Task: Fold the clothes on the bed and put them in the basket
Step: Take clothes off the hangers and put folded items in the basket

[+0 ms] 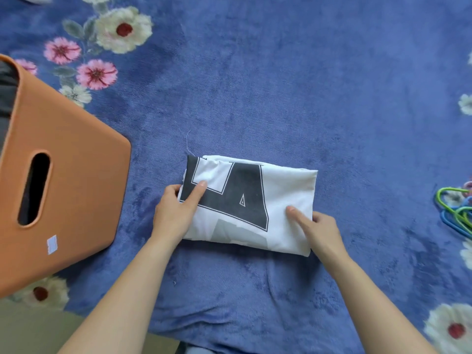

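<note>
- the folded white shirt [251, 203], printed with large black letters, lies flat on the blue flowered blanket [319, 98] of the bed.
- the left hand [173, 213] grips the shirt's left end: thumb flat on top, the other fingers curled round the edge and beneath it.
- the right hand [319, 226] pinches the shirt's right end at the corner nearest the person, thumb on top, fingers tucked under and mostly hidden.
- the orange basket [71, 180] stands well left of the shirt, apart from it, with dark cloth [7, 98] showing inside.
- a bunch of coloured hangers [459, 213] lies well right of the shirt.
</note>
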Demonstrator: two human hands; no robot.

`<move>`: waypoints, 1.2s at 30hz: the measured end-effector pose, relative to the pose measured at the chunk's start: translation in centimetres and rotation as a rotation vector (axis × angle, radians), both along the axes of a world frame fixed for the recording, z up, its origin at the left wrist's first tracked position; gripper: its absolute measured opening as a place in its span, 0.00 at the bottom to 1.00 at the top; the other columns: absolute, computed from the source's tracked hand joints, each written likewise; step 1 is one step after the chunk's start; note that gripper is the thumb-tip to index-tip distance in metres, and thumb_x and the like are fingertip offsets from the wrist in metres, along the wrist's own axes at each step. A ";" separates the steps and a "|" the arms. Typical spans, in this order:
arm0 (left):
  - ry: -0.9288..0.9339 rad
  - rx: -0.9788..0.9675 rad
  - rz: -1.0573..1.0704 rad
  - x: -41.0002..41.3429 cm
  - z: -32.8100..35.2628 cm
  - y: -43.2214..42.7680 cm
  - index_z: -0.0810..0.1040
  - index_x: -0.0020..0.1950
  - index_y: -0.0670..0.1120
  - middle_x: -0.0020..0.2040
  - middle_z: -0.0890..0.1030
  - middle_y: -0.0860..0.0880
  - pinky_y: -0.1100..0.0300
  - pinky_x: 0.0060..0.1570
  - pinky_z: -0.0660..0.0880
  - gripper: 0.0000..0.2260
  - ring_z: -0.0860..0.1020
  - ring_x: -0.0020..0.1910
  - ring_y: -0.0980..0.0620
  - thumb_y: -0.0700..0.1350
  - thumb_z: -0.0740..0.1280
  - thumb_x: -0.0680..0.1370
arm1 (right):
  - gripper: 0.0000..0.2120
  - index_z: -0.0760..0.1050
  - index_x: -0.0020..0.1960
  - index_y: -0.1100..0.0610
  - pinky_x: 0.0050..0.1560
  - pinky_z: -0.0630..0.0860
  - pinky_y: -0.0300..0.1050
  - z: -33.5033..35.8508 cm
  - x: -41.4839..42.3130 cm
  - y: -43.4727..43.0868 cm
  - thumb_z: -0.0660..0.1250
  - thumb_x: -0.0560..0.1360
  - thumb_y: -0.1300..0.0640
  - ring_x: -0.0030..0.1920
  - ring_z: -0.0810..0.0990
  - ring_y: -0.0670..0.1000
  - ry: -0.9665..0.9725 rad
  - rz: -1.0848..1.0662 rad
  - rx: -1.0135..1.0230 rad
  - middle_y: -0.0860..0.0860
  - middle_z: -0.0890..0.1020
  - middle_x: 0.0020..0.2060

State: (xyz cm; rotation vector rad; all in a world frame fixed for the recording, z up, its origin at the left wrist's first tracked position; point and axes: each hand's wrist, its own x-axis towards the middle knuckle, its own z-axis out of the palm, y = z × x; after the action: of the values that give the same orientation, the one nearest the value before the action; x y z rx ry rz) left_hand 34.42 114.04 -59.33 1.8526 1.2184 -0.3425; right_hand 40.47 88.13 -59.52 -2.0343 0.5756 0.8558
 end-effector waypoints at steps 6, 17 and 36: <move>0.049 -0.557 0.181 -0.8 2.2 -0.9 0.82 0.53 0.42 0.46 0.86 0.46 0.62 0.34 0.76 0.10 0.83 0.36 0.54 0.43 0.73 0.74 | 0.11 0.81 0.54 0.63 0.48 0.76 0.44 1.7 -1.2 -2.7 0.69 0.73 0.63 0.46 0.83 0.52 0.327 -0.253 0.353 0.56 0.85 0.50; -0.113 -1.048 0.387 -2.9 20.2 -3.8 0.82 0.59 0.42 0.50 0.85 0.44 0.54 0.44 0.80 0.14 0.84 0.41 0.46 0.47 0.68 0.76 | 0.24 0.78 0.54 0.53 0.55 0.72 0.47 16.7 -2.8 -1.9 0.75 0.59 0.54 0.49 0.80 0.51 0.102 -0.868 0.930 0.50 0.83 0.48; -0.455 -1.107 0.455 -15.6 28.7 15.1 0.81 0.62 0.45 0.52 0.81 0.42 0.52 0.42 0.78 0.23 0.80 0.44 0.44 0.59 0.64 0.76 | 0.07 0.70 0.40 0.60 0.38 0.80 0.47 29.7 -6.3 24.3 0.56 0.75 0.66 0.31 0.79 0.53 0.320 -0.353 0.954 0.54 0.77 0.31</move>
State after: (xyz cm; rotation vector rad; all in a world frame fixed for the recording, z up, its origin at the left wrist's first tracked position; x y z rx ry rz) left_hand 18.86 129.16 -30.60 0.6241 0.8110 -0.2364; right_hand 34.14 112.41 -29.85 -0.9127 0.5298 0.9860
